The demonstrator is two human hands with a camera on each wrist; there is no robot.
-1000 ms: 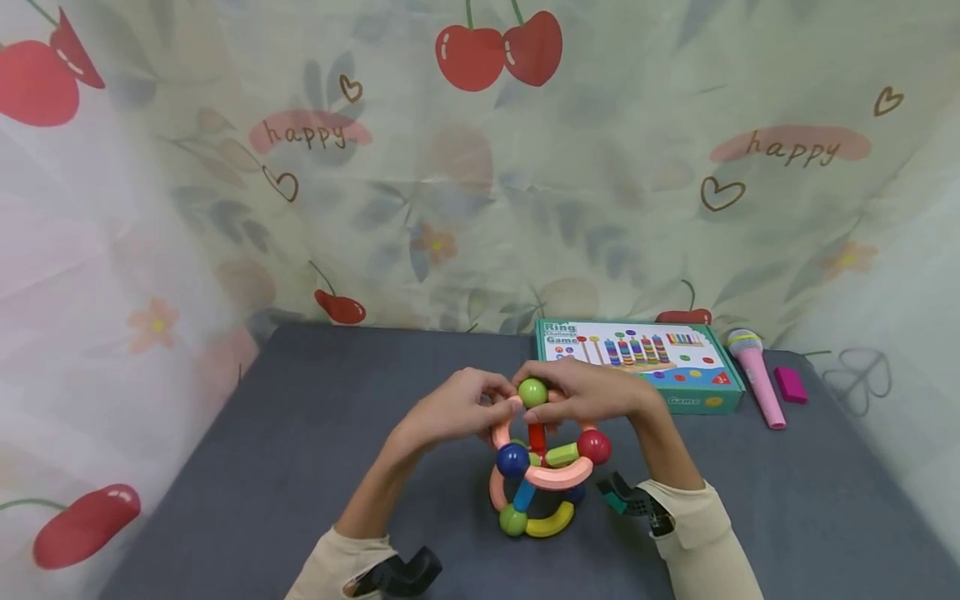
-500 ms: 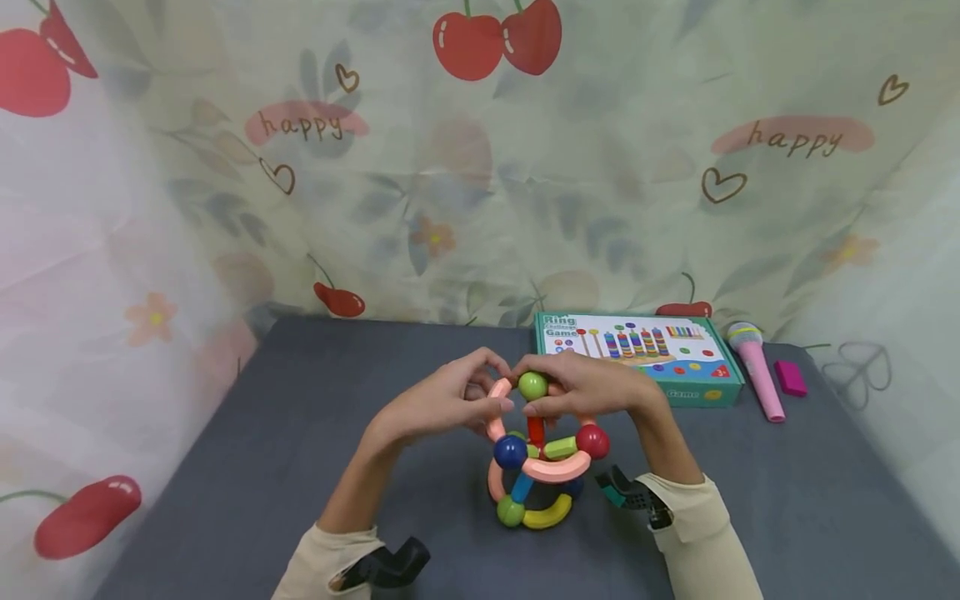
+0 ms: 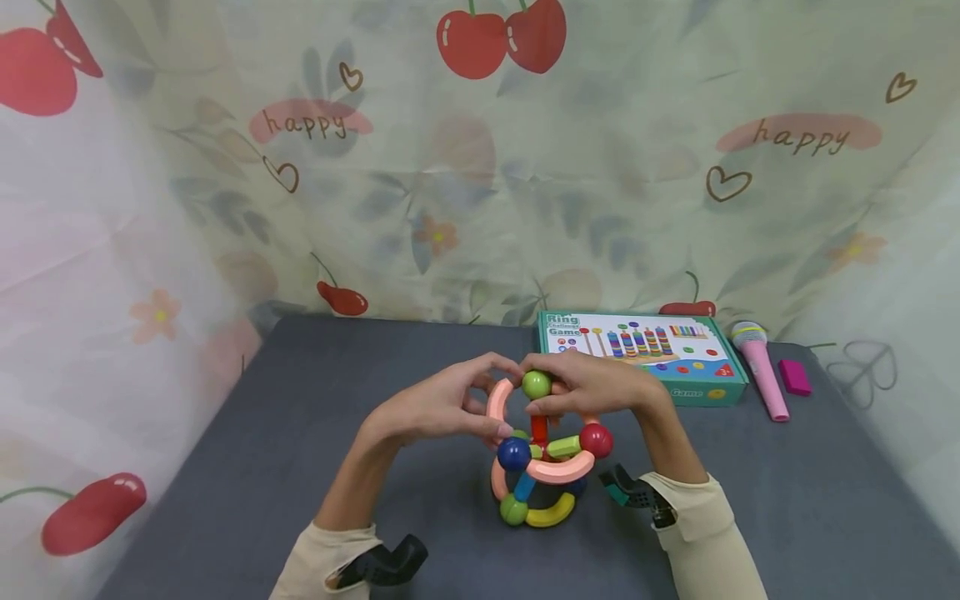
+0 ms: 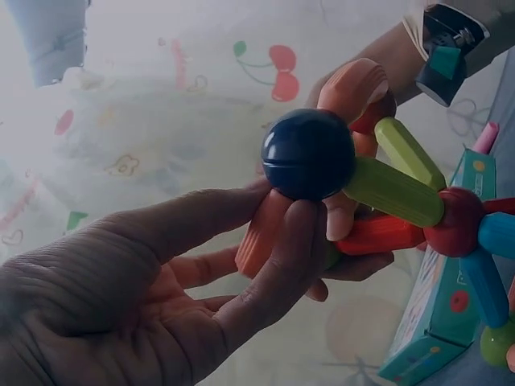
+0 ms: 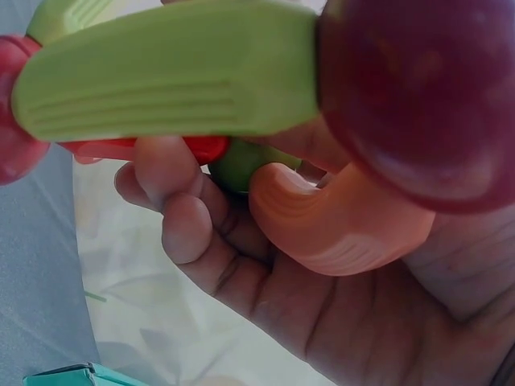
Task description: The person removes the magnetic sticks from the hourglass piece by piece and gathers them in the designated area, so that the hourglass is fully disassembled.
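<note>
A ball-and-rod construction of coloured balls and sticks stands on the table. My left hand [image 3: 446, 400] is at its left side, thumb beside the blue ball [image 3: 514, 454]. Its fingers pinch a pink curved rod [image 3: 498, 400] that rises from that ball; in the left wrist view the rod [image 4: 261, 233] lies between two digits. At the top, my right hand [image 3: 600, 385] holds the green ball [image 3: 536, 384] above the upright red rod [image 3: 539, 429]. Another curved rod [image 5: 338, 221] passes the palm in the right wrist view. Lower down are a red ball [image 3: 596, 441] and a yellow curved rod [image 3: 551, 512].
A teal-edged game box [image 3: 675, 354] lies behind the right hand. To its right lie a pink toy microphone [image 3: 763, 375] and a small magenta block [image 3: 795, 377]. The dark grey table [image 3: 322, 375] ends at a printed fabric backdrop [image 3: 480, 208].
The pink rod's upper end came away from the green ball and its curve has turned outward. The left thumb slid down toward the blue ball. The right hand keeps its hold.
</note>
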